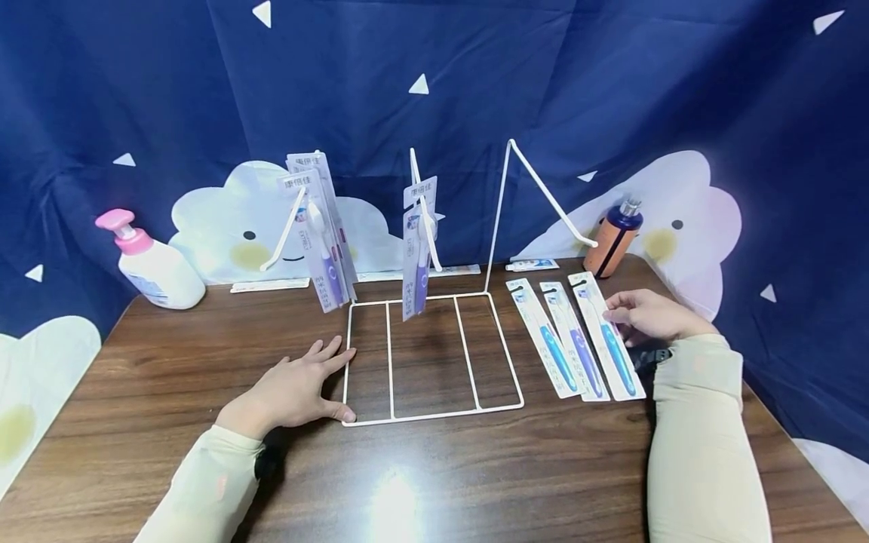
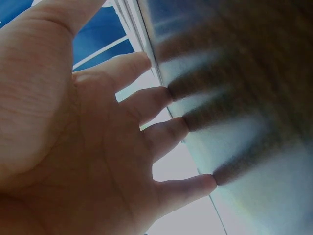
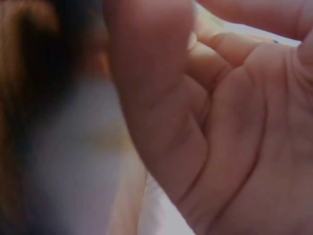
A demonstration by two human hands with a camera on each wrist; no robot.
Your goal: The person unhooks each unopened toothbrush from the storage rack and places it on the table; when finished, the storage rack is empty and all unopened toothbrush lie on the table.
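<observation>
We start at the rightmost pack of three toothbrush packs lying flat on the table, just right of the wire rack. Our right hand is on that pack's upper right edge, fingers curled at the card; the right wrist view shows them bent in toward the palm, but it is too blurred for us to tell whether they already pinch the card or only touch it. The other two packs, the middle one and the left one, lie side by side next to it, hang holes pointing away from us, probably laid out so each can be lifted by its top end

Our left hand lies flat and open on the table, fingers spread, with the fingertips against the left front corner of the rack's base, which we judge steadies the light frame (the left wrist view shows the straight fingers pressed to the wood). The rack has three slanting hooks: the left hook carries purple brush packs, the middle hook carries more, and the right hook is bare

Farther out stand a pump bottle at the left rear and an orange bottle at the right rear, before a blue cloth
</observation>
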